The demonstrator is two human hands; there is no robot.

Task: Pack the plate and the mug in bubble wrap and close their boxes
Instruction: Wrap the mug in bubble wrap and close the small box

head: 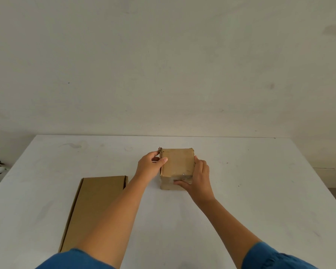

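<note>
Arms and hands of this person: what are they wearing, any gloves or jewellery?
The left hand and right hand are bare: no gloves, rings or watch visible. Forearms are uncovered; blue sleeves begin near the elbows at the picture's bottom edge.

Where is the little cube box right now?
In the head view, the little cube box sits on the white table near the middle, held between the left hand and right hand, with the flat box nearer on its left.

Flat box (97, 208) left of small box (177, 164)
</note>
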